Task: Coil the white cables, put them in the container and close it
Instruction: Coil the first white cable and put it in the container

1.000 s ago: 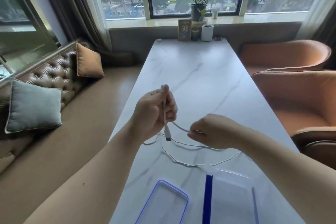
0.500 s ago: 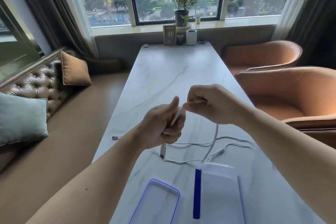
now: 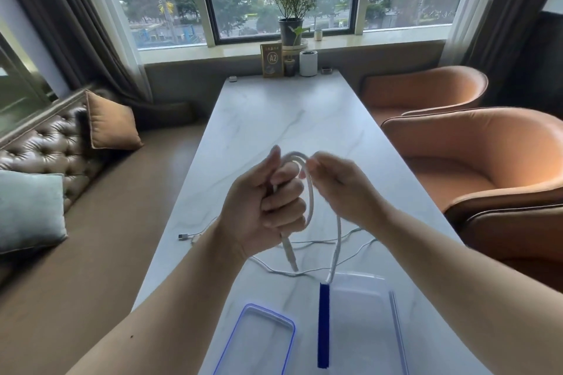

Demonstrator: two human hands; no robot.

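My left hand (image 3: pixel 268 207) is fisted around a white cable (image 3: pixel 311 204), whose plug end hangs down below the fist. My right hand (image 3: pixel 341 189) pinches the same cable at the top of a loop that arches between both hands. The cable's free length drops from the loop to the marble table (image 3: pixel 274 119). More white cable (image 3: pixel 304 273) lies loose on the table under my hands, with one plug (image 3: pixel 183 236) at the left edge. A clear container (image 3: pixel 362 326) with a blue clip stands at the near edge, and its blue-rimmed lid (image 3: pixel 259 341) lies to its left.
Two orange armchairs (image 3: pixel 475 155) stand along the table's right side. A brown tufted sofa (image 3: pixel 48 149) with cushions runs along the left. A sign, a white cup (image 3: pixel 308 63) and a potted plant (image 3: pixel 291 18) stand at the far end by the window.
My right hand has carried the cable up and over to my left hand, so a loop now arches between them. The camera has tilted up a little.
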